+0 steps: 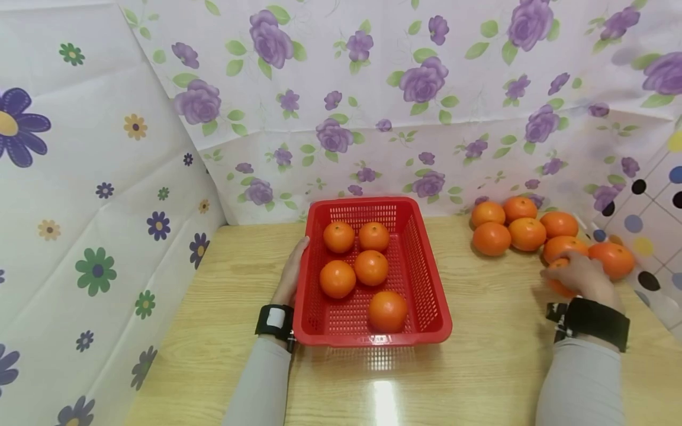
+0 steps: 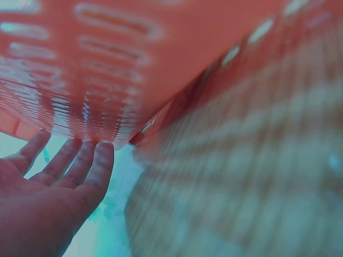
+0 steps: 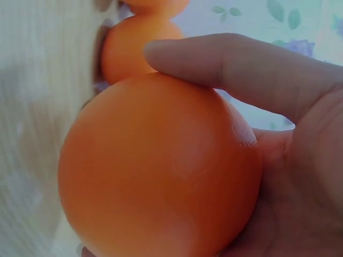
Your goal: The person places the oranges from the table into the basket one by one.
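Observation:
A red plastic basket point(image 1: 330, 339) with slotted walls stands on the table, holding several oranges point(image 1: 371, 268). My left hand point(image 1: 292, 272) lies against the basket's left side. In the left wrist view its fingers point(image 2: 99, 166) are fairly straight, with their tips at the slotted wall. Over at the right, my right hand point(image 1: 586, 275) grips an orange point(image 3: 161, 171) at the near side of a group of oranges. The right wrist view shows the thumb point(image 3: 187, 59) across the top of this fruit; the other fingers are mostly hidden behind it.
Several loose oranges point(image 1: 527, 234) sit close together at the table's back right. The wooden table point(image 1: 490, 355) meets a flowered cloth point(image 1: 330, 165) behind and another patterned cloth point(image 1: 106, 225) at the left. A dotted sheet point(image 1: 652, 236) borders the right side.

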### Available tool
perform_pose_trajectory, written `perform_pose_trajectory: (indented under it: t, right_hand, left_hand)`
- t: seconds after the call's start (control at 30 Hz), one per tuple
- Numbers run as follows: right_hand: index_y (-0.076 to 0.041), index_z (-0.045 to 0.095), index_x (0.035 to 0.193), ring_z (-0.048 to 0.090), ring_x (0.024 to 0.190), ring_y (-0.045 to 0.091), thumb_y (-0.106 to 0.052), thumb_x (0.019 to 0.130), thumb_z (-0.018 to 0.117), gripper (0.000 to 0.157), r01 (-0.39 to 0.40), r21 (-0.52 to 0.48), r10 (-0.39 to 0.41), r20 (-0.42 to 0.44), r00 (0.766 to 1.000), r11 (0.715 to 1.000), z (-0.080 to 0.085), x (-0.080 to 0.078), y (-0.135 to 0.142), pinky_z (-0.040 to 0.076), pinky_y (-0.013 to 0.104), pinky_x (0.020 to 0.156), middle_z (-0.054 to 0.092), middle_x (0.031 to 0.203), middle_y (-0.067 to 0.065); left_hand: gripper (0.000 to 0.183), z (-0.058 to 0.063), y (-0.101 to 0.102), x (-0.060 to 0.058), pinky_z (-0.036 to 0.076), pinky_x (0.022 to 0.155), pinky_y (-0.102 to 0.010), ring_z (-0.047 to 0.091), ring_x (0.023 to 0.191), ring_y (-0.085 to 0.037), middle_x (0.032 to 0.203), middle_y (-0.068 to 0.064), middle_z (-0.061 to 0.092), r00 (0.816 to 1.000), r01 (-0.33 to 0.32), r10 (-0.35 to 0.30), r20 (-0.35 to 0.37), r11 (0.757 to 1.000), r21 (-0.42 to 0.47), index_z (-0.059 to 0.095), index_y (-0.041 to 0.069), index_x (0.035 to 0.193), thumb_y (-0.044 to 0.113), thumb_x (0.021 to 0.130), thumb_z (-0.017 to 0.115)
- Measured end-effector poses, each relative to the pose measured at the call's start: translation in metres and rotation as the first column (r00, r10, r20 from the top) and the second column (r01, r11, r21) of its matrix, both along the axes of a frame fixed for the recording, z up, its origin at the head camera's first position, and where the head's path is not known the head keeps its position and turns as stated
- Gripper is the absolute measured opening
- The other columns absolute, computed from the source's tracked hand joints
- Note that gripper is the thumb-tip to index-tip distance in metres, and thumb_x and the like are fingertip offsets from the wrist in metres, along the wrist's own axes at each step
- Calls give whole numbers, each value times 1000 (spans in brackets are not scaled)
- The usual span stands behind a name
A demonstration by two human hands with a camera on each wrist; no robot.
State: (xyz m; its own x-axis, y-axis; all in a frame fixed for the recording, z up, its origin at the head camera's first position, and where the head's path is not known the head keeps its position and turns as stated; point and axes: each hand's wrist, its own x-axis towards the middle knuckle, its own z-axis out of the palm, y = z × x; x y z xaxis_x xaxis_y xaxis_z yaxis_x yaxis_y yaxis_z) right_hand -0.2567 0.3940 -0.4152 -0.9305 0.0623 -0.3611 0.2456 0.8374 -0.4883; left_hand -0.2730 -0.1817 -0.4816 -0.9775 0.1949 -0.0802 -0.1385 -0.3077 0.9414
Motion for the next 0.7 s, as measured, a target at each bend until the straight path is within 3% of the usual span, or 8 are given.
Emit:
perform_pose_trajectory:
  t: [0.23,0.37,0.53,0.6,0.7]
  right_hand:
    - [15,38,133,45,110,61,-41,103,59,68,-99,47,106,-188,976,994,9,-3,-10,42,72,91,46,126,46]
    - [6,41,149,49,118,51,-44,103,60,71,-107,-62,90,-232,969,992,12,-7,-26,45,65,94,49,138,37]
    - [-8,22,165,43,131,47,-61,98,62,94,-132,-197,79,-255,964,972,16,-13,-42,44,65,99,39,155,28]
    - [-8,24,165,44,130,45,-58,99,62,91,-183,-176,124,-301,945,967,17,-15,-45,45,60,98,38,156,27]
    - [-2,36,158,50,122,45,-45,104,61,74,-243,-85,199,-354,914,966,19,-16,-47,48,57,93,44,150,30]
  left_hand:
    - [63,2,-1,2,40,115,-41,36,149,-35,161,-14,41,1000,-15,15,3,1000,-19,33,15,163,51,111,40]
    - [64,1,-1,2,40,116,-41,35,149,-35,161,-14,40,1000,-7,7,-3,1000,-11,32,14,163,51,111,39]
    - [63,1,-1,2,38,117,-42,33,151,-36,162,-14,39,1000,4,-4,-3,1000,-1,32,15,163,51,112,38]
    - [63,1,-1,2,38,117,-43,32,151,-36,162,-14,39,1000,7,-7,-5,1000,2,32,15,164,51,112,38]
    - [63,1,-1,1,37,118,-44,31,151,-38,162,-15,38,1000,11,-11,-11,1000,7,31,14,164,50,112,38]
